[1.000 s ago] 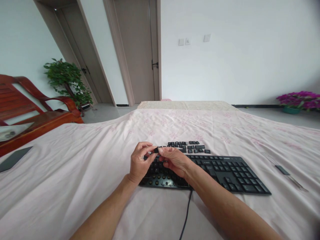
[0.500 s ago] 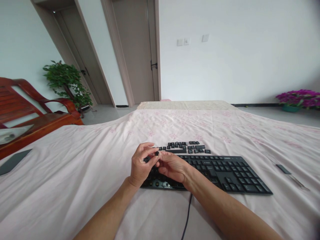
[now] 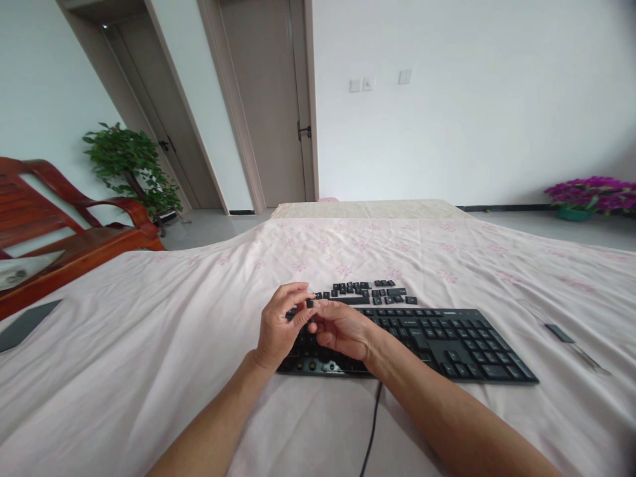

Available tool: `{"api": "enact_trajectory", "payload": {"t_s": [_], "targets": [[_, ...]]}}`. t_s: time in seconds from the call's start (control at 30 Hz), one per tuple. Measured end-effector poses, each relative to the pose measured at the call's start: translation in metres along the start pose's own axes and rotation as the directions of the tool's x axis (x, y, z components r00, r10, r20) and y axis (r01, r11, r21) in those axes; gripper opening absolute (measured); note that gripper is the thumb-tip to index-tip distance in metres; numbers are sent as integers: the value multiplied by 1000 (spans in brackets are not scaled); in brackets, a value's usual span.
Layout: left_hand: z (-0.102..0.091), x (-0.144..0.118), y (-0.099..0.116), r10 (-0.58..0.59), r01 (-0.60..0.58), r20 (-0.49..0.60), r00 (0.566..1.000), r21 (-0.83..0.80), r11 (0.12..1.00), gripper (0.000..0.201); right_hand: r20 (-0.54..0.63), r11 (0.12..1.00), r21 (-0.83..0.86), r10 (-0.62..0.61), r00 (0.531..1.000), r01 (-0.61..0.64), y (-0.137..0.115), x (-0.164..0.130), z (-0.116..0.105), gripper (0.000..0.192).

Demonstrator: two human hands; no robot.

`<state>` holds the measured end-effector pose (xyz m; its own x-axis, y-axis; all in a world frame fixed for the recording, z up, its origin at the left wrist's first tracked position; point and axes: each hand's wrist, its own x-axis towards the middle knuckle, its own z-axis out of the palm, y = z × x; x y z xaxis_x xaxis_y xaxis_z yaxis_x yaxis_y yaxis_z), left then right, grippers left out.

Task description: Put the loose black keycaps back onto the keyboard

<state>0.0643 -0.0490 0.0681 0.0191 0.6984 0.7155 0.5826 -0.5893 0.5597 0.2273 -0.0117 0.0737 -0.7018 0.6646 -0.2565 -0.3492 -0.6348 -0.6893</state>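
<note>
A black keyboard (image 3: pixel 447 341) lies on a bed covered by a pale pink sheet (image 3: pixel 149 344). Its left part has bare sockets where caps are off. My left hand (image 3: pixel 279 326) and my right hand (image 3: pixel 340 328) meet over that left part and pinch one small black keycap (image 3: pixel 310 303) between their fingertips. A cluster of several loose black keycaps (image 3: pixel 370 292) lies on the sheet just behind the keyboard. The keyboard's black cable (image 3: pixel 370 430) runs toward me between my forearms.
A small dark tool (image 3: pixel 561 333) lies on the sheet at the right. A dark flat device (image 3: pixel 24 323) rests at the left edge. A red wooden chair (image 3: pixel 59 225) and a potted plant (image 3: pixel 132 165) stand at the left, purple flowers (image 3: pixel 591 195) at the right, doors behind.
Both hands have sunk slightly toward the keyboard's left part, still pinching the keycap. The view has shifted a little; nothing else moved.
</note>
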Motion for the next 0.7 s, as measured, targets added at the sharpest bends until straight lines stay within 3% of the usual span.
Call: {"api": "enact_trajectory", "payload": {"t_s": [0.13,0.3,0.5,0.7], "targets": [[-7,4,-6,125,-146,130,984,167,975,21,-155,943,-295,-206,966,154,-14,-4,-5,32],[-5,3,-4,110,-161,205,973,250,955,21,-136,844,-477,-346,928,245,-14,-4,-2,46],[-7,4,2,59,-94,209,976,164,982,18,-126,869,-427,-333,935,252,-8,-3,0,36],[-6,5,-5,-157,178,163,974,-120,977,19,-112,948,-204,-272,956,246,-5,-2,-1,41]]}}
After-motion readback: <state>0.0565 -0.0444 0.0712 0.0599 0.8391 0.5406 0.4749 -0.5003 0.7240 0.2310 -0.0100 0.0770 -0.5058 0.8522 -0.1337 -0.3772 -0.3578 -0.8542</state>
